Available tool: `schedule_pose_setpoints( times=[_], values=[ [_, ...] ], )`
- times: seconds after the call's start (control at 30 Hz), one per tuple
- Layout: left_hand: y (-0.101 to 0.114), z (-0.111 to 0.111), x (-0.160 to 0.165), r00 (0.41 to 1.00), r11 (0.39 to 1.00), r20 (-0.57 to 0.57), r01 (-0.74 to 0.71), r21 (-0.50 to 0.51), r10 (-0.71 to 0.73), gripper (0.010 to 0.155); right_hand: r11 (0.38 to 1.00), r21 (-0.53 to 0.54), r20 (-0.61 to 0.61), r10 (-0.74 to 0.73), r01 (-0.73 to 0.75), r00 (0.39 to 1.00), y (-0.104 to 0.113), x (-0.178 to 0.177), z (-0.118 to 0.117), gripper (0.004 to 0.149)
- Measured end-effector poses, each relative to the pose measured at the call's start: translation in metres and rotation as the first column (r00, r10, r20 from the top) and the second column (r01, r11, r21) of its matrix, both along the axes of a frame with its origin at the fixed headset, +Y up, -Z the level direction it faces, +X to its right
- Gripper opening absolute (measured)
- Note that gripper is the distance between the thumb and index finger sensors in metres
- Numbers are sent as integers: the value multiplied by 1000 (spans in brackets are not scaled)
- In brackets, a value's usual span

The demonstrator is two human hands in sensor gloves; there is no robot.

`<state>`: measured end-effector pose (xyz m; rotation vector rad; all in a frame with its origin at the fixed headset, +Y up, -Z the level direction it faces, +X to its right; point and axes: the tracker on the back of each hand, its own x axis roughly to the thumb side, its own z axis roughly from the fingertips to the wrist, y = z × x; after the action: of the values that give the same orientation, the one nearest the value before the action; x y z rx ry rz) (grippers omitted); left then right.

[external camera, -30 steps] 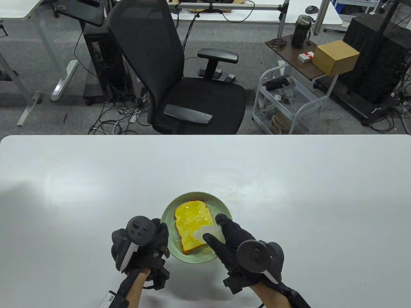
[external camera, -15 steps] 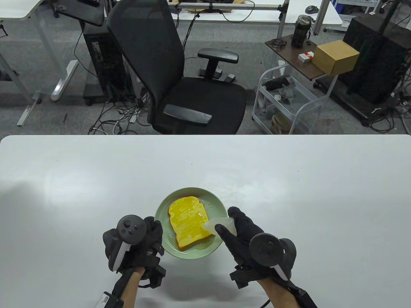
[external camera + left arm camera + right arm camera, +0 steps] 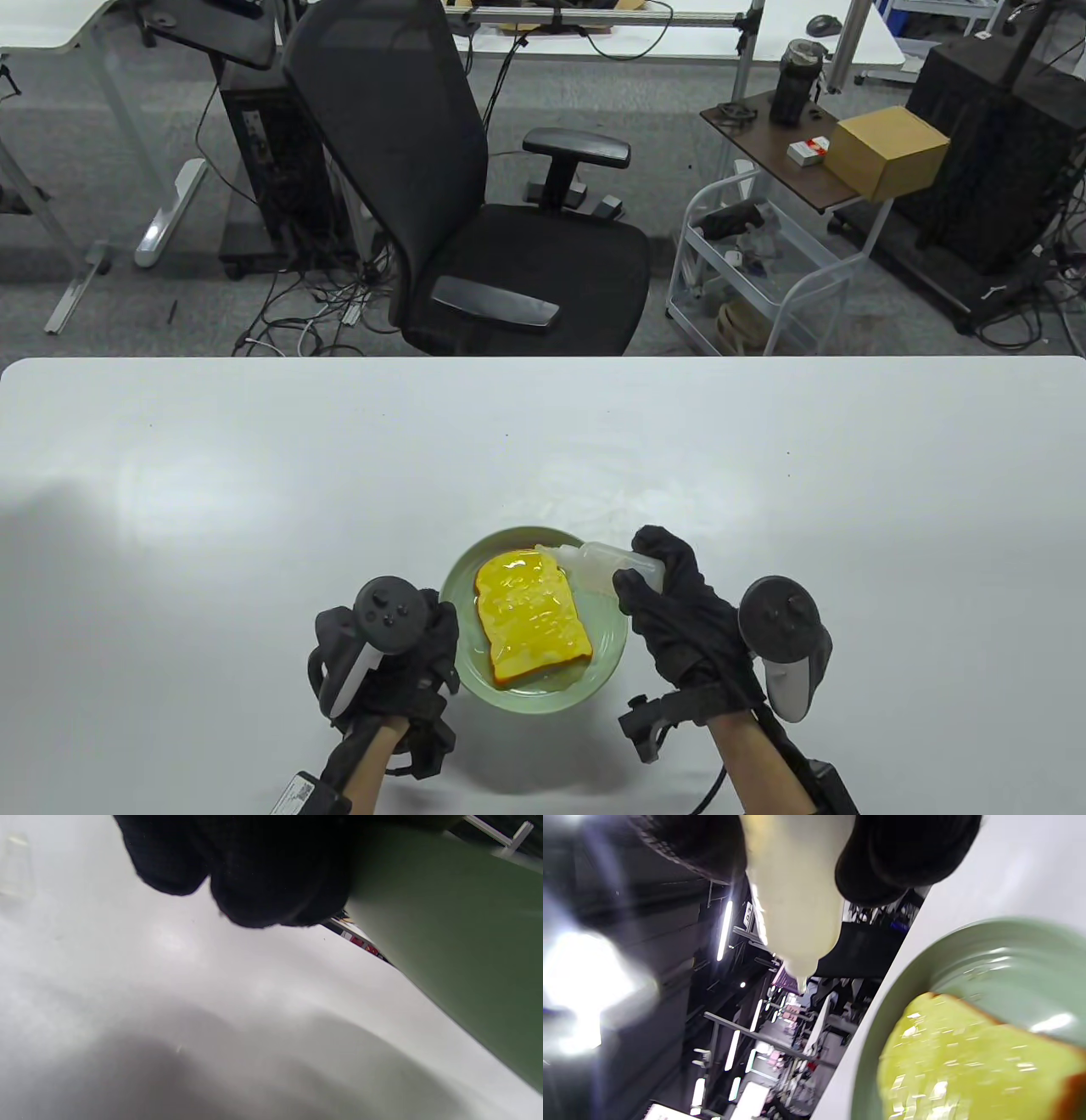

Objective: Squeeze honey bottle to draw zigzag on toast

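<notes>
A slice of toast (image 3: 530, 615), glossy yellow with honey, lies on a pale green plate (image 3: 607, 658) near the table's front edge. My right hand (image 3: 670, 603) grips a translucent squeeze bottle (image 3: 602, 564), lifted and tilted leftward, with its nozzle over the plate's far right rim. In the right wrist view the bottle (image 3: 797, 887) hangs between my fingers (image 3: 903, 853) above the toast (image 3: 967, 1060) and plate (image 3: 1001, 942). My left hand (image 3: 416, 654) holds the plate's left rim; its fingertips (image 3: 275, 887) touch the green plate wall (image 3: 458, 942).
The white table (image 3: 254, 475) spreads wide on all sides of the plate. Honey smears lie on the plate around the toast. A black office chair (image 3: 475, 195) and a small white cart (image 3: 755, 280) stand beyond the table's far edge.
The right hand lifted the bottle off the toast's near end and swung it up to the plate's far right rim. The plate and left hand shifted slightly rightward.
</notes>
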<state>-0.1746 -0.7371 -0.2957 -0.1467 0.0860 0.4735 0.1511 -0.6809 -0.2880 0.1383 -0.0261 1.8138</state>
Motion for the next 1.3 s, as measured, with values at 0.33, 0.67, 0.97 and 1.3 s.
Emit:
schedule_pose_setpoints(
  times=[0.33,0.67,0.97,1.3],
  values=[
    [-22,-4,16,997,995,83,17,-103,-8,50,985,-102,-96,-152,142,984,-5,3,-8,67],
    [-28,-1,30,983,986,94,162,-32,-158,50,989,-127,-194,-96,72,976,-5,-3,-10,82],
    [-29,5,42,915,919,91,391,48,-394,55,987,-96,-242,-152,132,958,0,-5,-9,76],
    [0,13,28,925,906,-58,379,187,-374,61,979,-61,-216,-203,194,955,9,2,-6,83]
  ],
)
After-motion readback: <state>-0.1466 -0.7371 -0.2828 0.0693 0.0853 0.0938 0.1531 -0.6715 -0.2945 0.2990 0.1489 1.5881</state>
